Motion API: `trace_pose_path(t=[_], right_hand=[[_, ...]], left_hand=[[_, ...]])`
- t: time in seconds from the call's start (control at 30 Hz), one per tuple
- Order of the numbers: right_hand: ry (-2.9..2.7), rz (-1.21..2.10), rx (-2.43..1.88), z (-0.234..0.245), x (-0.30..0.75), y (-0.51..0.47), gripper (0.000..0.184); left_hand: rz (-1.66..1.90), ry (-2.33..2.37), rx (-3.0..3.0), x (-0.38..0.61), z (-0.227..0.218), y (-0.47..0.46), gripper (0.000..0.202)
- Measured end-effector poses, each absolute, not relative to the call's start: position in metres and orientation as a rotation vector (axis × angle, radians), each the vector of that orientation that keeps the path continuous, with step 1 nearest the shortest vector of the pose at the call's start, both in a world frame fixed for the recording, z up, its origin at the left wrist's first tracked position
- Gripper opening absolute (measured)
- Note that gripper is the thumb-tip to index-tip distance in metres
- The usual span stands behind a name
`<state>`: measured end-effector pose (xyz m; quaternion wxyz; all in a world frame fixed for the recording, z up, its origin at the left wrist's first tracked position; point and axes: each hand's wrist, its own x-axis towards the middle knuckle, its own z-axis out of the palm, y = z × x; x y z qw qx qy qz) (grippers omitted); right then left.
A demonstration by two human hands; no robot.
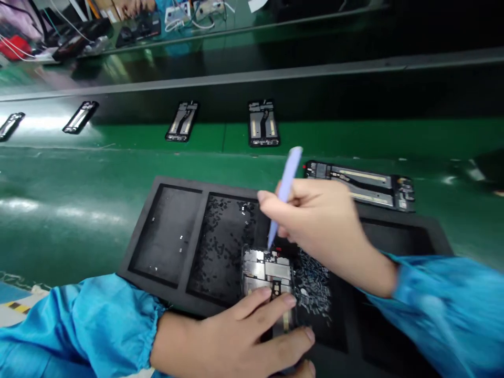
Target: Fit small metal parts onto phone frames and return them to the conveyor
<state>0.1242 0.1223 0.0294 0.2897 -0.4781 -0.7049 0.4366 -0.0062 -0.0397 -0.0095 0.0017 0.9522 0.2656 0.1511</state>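
My left hand lies across an opened phone assembly, its fingers curved over the lower part and reaching the right edge. The phone's silvery inner plates and top end show; the rest is under my hand. My right hand pinches a slim light-purple pen-like tool. The tool slants down, its tip at the phone's top edge; whether it touches is blurred. Beneath the phone is a black foam tray with several recesses. Small black pieces and small shiny pieces lie in two of these.
Another phone assembly rests at the tray's back edge, behind my right hand. Several more, including one phone assembly, lie spaced along the green work surface. Across a dark raised divider, a co-worker's hands show near white cables.
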Motion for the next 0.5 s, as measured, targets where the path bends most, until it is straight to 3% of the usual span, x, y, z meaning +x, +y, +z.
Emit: trace_pose_path(t=[0.2,0.5], right_hand=[[-1.911,1.269,-1.49,0.001,0.105,0.126,0.044],[-2.037,1.11,-1.482,0.0,0.108,0.122,0.047]], left_hand=[[0.5,0.964,3.035,-0.006,-0.012,-0.043,0.034],[0.518,1.005,3.016,-0.004,-0.014,-0.043,0.033]])
